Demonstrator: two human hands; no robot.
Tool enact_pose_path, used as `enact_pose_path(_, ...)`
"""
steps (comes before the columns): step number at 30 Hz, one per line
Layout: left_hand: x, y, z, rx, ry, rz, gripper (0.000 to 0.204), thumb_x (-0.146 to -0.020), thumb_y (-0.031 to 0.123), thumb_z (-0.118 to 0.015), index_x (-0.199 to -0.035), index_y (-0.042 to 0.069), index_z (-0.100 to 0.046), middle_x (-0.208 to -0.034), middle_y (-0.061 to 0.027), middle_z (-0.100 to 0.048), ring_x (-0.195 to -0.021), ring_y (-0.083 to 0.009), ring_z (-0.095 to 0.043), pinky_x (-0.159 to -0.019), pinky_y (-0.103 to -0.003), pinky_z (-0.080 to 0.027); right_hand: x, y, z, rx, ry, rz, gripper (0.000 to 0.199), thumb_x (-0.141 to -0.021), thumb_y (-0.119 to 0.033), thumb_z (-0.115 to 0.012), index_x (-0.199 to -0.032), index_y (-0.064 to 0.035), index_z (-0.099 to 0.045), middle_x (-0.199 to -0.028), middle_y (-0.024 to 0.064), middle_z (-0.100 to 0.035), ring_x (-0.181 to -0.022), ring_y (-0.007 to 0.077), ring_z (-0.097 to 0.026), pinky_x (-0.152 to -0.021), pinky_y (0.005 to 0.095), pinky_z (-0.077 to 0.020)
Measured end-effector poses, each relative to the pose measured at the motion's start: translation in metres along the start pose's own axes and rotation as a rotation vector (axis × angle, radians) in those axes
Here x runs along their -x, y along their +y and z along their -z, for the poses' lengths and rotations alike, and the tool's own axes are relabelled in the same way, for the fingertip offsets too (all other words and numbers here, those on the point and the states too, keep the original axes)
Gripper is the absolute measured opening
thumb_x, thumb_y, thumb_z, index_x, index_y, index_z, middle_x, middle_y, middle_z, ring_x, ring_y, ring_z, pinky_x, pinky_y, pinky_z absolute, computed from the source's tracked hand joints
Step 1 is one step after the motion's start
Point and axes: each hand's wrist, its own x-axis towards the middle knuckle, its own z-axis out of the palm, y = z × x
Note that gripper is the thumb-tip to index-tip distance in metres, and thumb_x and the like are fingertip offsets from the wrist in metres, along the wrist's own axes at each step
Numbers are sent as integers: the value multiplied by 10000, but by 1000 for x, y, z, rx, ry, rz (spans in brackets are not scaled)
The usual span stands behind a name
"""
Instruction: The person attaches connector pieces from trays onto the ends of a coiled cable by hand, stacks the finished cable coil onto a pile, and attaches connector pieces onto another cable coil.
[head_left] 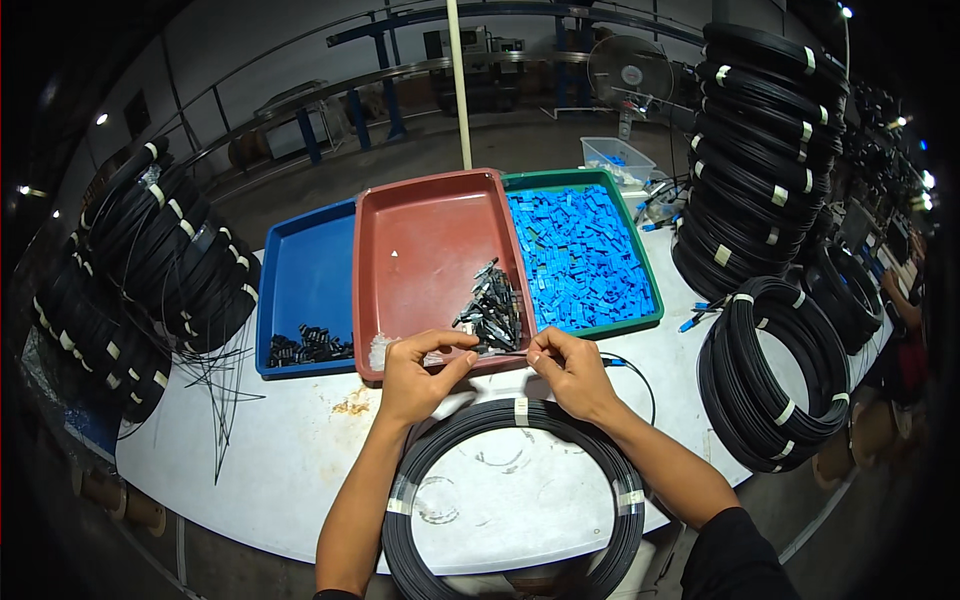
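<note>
Both my hands meet over the front rim of the red tray (425, 230). My left hand (415, 378) has thumb and index finger drawn close together; what lies between them is too small to tell. My right hand (575, 372) pinches a thin strand that reaches toward the left fingertips. Just right of that hand, a blue connector (617, 362) sits on a black cable (652, 393) that curves down toward the coil. The black cable coil (425, 445), bound with white tape, lies below both hands and between my forearms.
Black connector parts (490, 310) and clear small pieces (381, 352) lie in the red tray. A blue tray (310, 265) with black parts stands left; a green tray (648, 300) of blue parts (580, 255) stands right. Cable coils are stacked left (175, 250) and right (760, 160), another (775, 375) nearer.
</note>
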Motion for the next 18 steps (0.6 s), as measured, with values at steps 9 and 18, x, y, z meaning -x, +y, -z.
enact_pose_path(9,14,10,-9,85,-61,121,187,-845,49,-805,-1024,2,-781,-943,-111,-765,-811,-124,-701,-685,-242,-538,11,0,6,113,28,189,102,-900,-135,-613,-837,-56,-597,-688,78,-572,-688,254,-546,-722,387,-392)
enact_pose_path(18,20,0,-10,41,-56,43,185,-827,83,-813,-998,15,-789,-906,-118,-770,-792,-150,-706,-728,-267,-534,13,2,7,114,51,234,89,-882,-116,-629,-821,-58,-599,-647,51,-533,-627,231,-499,-686,372,-366)
